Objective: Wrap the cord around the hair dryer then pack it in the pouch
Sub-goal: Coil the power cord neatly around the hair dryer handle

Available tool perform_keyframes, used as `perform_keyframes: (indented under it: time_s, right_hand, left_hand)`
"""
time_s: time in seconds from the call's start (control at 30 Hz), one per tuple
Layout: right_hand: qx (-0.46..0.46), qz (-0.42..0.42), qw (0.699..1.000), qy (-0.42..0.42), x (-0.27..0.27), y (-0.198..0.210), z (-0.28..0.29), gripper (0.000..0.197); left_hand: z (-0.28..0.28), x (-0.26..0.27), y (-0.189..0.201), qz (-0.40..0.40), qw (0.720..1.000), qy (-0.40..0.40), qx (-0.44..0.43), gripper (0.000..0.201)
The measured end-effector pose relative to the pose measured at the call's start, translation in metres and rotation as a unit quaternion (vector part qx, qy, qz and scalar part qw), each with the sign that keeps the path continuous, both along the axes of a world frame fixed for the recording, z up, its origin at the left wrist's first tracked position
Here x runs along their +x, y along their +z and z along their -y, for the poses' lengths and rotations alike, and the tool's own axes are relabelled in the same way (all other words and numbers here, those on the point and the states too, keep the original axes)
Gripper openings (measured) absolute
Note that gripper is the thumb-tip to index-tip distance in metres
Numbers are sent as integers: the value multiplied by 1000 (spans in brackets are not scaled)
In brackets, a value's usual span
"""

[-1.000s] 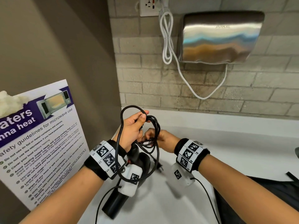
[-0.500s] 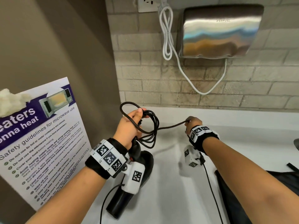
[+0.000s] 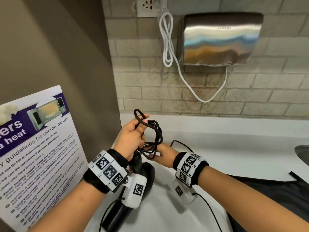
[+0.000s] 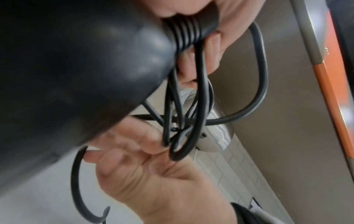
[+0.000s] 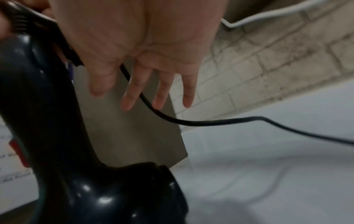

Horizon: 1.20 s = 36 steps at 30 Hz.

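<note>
The black hair dryer [image 3: 148, 174] hangs nozzle-down over the white counter [image 3: 225, 139]. My left hand [image 3: 142, 122] grips the top of its handle and pinches several loops of the black cord [image 3: 157, 133] between thumb and fingers. In the left wrist view the loops [image 4: 199, 106] hang from those fingers beside the dryer body [image 4: 76, 68]. My right hand [image 3: 155, 154] is just under the loops; its fingers [image 5: 130, 98] are straight, and the cord [image 5: 210, 122] runs between them out over the counter. The black pouch [image 3: 267, 195] lies flat at the lower right.
A microwave safety poster [image 3: 33, 156] leans on the brown wall at the left. A steel hand dryer [image 3: 220, 39] with a white cable [image 3: 167, 39] hangs on the brick wall behind. A dark sink edge [image 3: 302, 153] shows at the far right.
Half a second ago my right hand held the cord stretched out to the right. It has come back under my left hand, bringing the cord to the hanging loops.
</note>
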State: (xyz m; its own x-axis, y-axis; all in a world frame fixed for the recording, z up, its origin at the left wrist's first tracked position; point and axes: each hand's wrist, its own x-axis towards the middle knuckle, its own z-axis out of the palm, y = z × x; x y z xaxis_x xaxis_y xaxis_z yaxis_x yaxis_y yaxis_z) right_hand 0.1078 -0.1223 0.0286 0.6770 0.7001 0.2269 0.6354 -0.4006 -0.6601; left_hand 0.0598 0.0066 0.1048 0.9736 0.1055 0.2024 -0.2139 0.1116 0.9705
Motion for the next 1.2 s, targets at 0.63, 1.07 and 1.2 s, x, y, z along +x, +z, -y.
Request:
perform_keyframes:
  time_s: [0.63, 1.07, 1.2]
  right_hand:
    - [48, -88, 963, -249, 51, -11, 21, 20]
    - [262, -178, 948, 5, 0, 70, 8, 54]
    - [284, -227, 929, 64, -3, 73, -2, 70]
  left_hand:
    - [-11, -13, 4, 19, 997, -65, -24, 29]
    - [-9, -12, 3, 48, 998, -31, 22, 22]
    - [-7, -16, 4, 57, 997, -23, 43, 23]
